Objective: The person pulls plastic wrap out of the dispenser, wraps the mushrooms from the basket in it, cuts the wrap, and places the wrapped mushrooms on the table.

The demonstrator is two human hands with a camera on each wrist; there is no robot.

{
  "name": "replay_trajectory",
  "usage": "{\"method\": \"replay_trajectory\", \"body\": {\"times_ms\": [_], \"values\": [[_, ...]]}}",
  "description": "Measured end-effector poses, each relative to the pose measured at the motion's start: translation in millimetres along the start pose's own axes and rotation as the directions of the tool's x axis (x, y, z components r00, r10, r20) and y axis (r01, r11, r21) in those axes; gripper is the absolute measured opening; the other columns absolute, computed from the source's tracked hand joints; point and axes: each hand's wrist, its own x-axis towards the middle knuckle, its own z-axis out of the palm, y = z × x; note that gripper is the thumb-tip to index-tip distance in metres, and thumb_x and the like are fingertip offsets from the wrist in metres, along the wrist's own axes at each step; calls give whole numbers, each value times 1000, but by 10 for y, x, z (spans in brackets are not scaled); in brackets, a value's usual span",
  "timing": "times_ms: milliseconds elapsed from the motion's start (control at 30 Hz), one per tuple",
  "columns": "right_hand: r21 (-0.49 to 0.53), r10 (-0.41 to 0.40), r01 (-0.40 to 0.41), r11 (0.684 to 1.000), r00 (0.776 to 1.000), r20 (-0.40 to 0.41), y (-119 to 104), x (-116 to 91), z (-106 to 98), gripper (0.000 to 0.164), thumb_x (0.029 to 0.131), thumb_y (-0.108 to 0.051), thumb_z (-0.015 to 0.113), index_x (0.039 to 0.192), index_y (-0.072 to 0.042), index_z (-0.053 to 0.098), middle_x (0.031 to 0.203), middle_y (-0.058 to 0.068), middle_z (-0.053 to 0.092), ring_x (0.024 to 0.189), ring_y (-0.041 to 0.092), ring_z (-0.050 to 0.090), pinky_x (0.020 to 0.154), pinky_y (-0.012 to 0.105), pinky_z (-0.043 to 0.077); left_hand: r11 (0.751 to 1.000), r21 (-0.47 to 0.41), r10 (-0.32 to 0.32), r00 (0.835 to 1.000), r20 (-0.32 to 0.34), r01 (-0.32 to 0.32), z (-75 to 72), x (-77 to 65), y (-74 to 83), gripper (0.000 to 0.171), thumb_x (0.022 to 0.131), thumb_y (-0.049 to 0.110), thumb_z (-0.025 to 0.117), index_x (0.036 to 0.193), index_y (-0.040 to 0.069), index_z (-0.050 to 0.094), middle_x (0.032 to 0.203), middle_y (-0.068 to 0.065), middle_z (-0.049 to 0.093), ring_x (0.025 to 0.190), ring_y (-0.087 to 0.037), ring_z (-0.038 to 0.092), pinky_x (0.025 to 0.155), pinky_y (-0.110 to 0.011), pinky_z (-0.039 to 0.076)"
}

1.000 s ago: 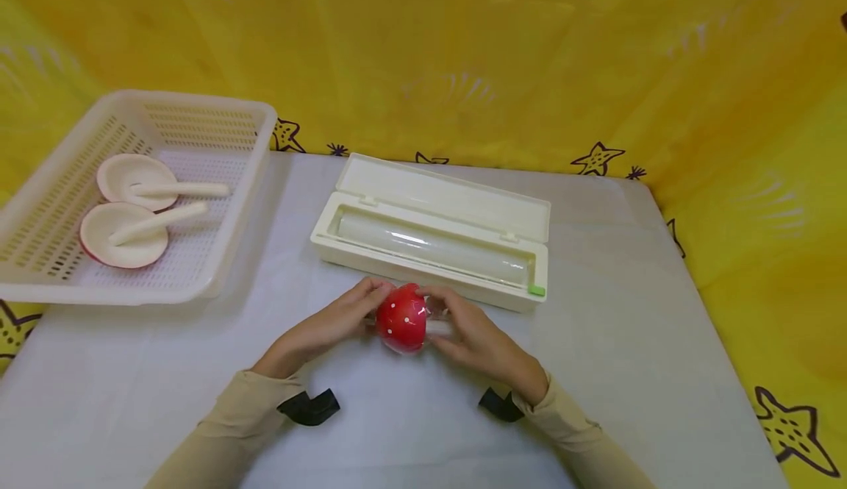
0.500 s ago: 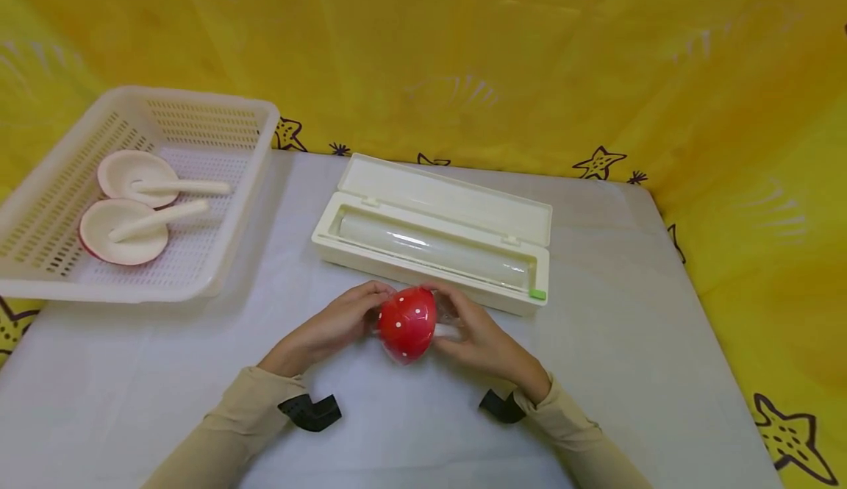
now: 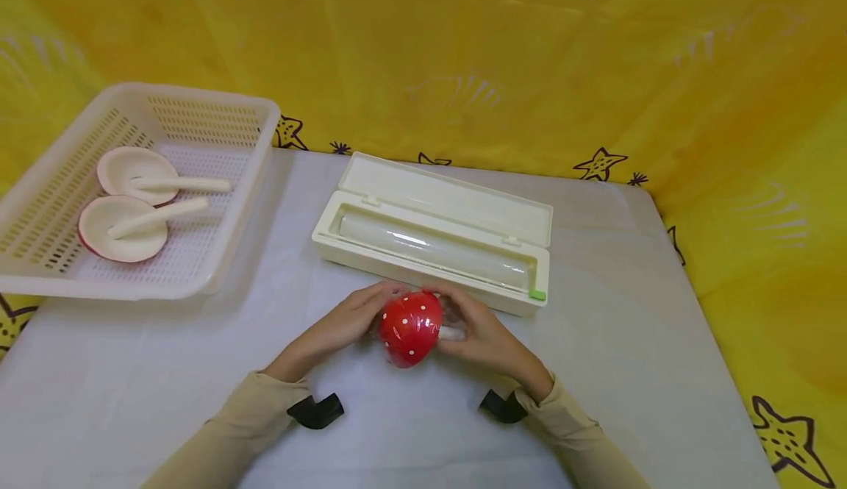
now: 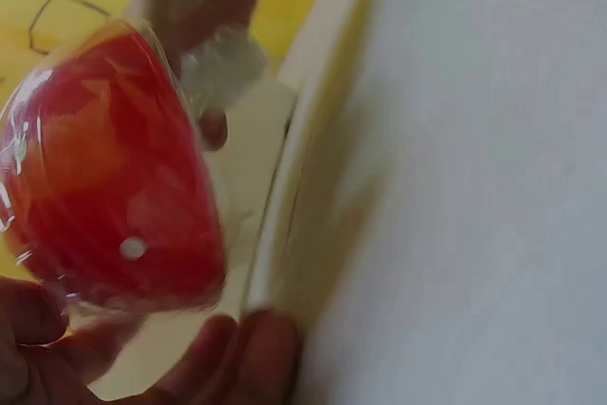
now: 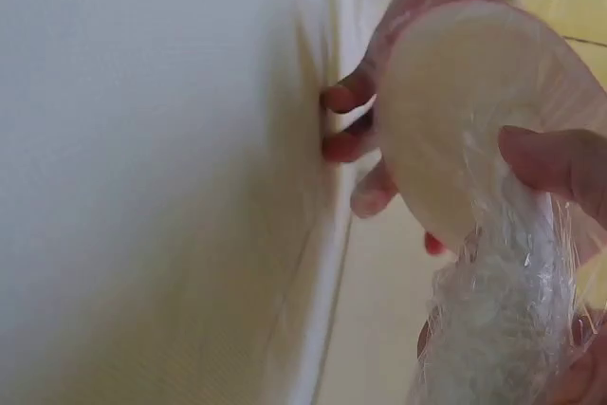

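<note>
Yellow starfish-patterned cloth (image 3: 463, 40) behind the white-covered bench (image 3: 648, 342). Left of the open cream box (image 3: 370, 263), white basket (image 3: 99, 289) with two pale mushrooms (image 3: 101, 226). Just in front of the box, left hand (image 3: 347, 320) curled round the dotted cap of a film-wrapped red mushroom (image 3: 406, 331), then right hand (image 3: 490, 338) pinching its stem (image 3: 452, 333).

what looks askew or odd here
Clear plastic film bunches in wrinkles around the white stem of the red, white-dotted mushroom-shaped piece. The long cream plastic box sits askew to the back edge of the white table.
</note>
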Motion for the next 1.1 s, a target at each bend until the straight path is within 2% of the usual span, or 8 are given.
{"method": "replay_trajectory", "body": {"times_ms": [100, 200, 367, 467, 633, 800, 967, 1100], "values": [[-22, 4, -4, 1000, 1000, 5, -15, -3, -42, 71, 78, 2, 77, 141, -6, 46, 134, 11, 58, 119, 25, 59, 96, 26, 54, 957, 274, 125, 989, -75, -100, -42, -96, 83, 40, 106, 25, 41, 145, 14, 47, 134, -12, 55, 114, -27, 54, 89, -43, 52], [-35, -9, 10, 999, 1000, 3, -29, 2, -94, 72, 77, 1, 78, 141, -6, 46, 133, 12, 58, 117, 25, 61, 94, 26, 55, 880, 429, 241, 970, -34, -204, -108, -199, 170, 53, 100, 8, 49, 151, 14, 36, 145, -12, 46, 122, -30, 52, 94, -48, 52], [-21, -52, 52, 998, 998, 25, -50, -8, -113, 71, 76, -1, 81, 139, -4, 48, 133, 13, 58, 116, 25, 61, 93, 28, 56, 808, 472, 282, 935, 217, -353, -115, -225, 170, 90, 82, -9, 68, 156, 15, 22, 150, -13, 42, 130, -31, 48, 99, -48, 52], [23, -63, 62, 998, 996, 59, -65, -20, -83, 70, 76, -1, 81, 139, -3, 49, 133, 14, 58, 113, 23, 62, 91, 30, 57, 788, 480, 283, 919, 276, -387, -67, -179, 118, 87, 78, -5, 75, 152, 12, 33, 141, -9, 55, 127, -26, 53, 100, -42, 52], [47, -23, 18, 999, 996, 91, -82, -29, -43, 69, 76, 2, 79, 138, -4, 51, 130, 11, 60, 108, 18, 63, 88, 29, 58, 809, 462, 254, 925, 282, -363, -47, -108, 32, 53, 81, -7, 71, 130, 9, 58, 114, 1, 69, 100, -13, 62, 89, -26, 55], [47, 4, -9, 999, 994, 109, -93, -27, -31, 70, 75, 2, 78, 138, -6, 51, 130, 9, 61, 113, 21, 61, 91, 29, 56, 835, 436, 249, 938, 243, -335, -51, -56, -33, 38, 84, -7, 67, 117, 12, 67, 103, 2, 68, 93, -13, 60, 84, -25, 55], [52, 20, -26, 998, 994, 111, -96, -29, -51, 70, 75, 0, 79, 139, -10, 51, 131, 8, 60, 113, 21, 61, 90, 29, 57, 743, 622, 262, 962, 69, -247, -35, -84, -46, 41, 85, 3, 72, 124, 11, 63, 104, -1, 64, 95, -13, 58, 81, -29, 55], [25, 26, -29, 999, 994, 110, -100, -56, -111, 70, 76, -2, 80, 139, -11, 51, 132, 7, 60, 115, 20, 60, 90, 30, 56, 657, 732, 302, 953, -35, -181, -73, -154, 25, 39, 87, 6, 72, 125, 11, 63, 98, -2, 66, 87, -14, 59, 75, -31, 56]]}}
